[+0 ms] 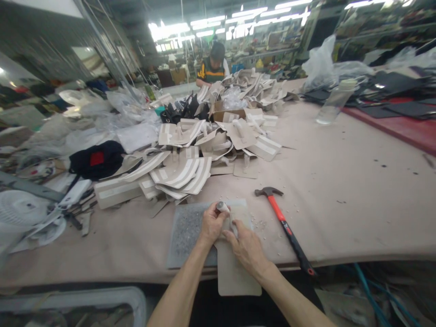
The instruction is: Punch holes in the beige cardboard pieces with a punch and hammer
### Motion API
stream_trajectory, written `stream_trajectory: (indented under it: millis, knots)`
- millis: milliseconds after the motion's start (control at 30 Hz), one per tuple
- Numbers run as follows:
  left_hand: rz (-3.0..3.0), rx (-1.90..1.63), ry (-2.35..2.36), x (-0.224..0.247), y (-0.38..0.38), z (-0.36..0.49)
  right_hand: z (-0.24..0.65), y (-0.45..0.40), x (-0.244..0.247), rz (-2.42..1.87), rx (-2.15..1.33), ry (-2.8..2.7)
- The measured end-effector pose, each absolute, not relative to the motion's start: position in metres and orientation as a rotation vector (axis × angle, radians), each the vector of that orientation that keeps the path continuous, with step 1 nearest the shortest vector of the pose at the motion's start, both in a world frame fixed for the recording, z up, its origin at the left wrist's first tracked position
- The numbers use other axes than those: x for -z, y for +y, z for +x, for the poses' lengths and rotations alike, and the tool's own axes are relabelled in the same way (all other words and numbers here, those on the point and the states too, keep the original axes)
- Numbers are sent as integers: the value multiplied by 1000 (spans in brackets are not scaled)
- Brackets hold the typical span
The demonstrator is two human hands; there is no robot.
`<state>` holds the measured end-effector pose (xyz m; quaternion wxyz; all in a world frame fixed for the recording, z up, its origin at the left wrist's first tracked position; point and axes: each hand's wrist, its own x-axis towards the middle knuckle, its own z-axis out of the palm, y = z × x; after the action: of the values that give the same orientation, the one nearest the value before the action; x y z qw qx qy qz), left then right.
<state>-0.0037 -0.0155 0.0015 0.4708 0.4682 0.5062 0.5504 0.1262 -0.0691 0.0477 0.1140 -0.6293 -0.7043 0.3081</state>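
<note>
Positioning step apparently in hand: a pale cylinder (223, 207) is grasped by the fingers of the left hand (211, 224), a beige panel (235, 274), laid partly on the grey board (187, 227), is pinched by the right hand (248, 247), and steady alignment is probably called for next.

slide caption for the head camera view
Left hand gripping a white cylinder, right hand at a beige panel, a claw hammer lying to the right.
</note>
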Motion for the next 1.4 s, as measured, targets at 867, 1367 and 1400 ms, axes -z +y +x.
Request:
stream_trajectory:
  millis: [867,1367,1400]
  knots:
    - [1262,-1231,1247,2,-12,-1,149,-64,-43,-1566,-1002,-2078]
    - [1515,-1160,1345,-9,-17,5,265,-27,-36,-2130,-1009,-1683]
    - [1535,-1157,1344,-10,-17,5,261,-24,-44,-2057,-1165,-1612]
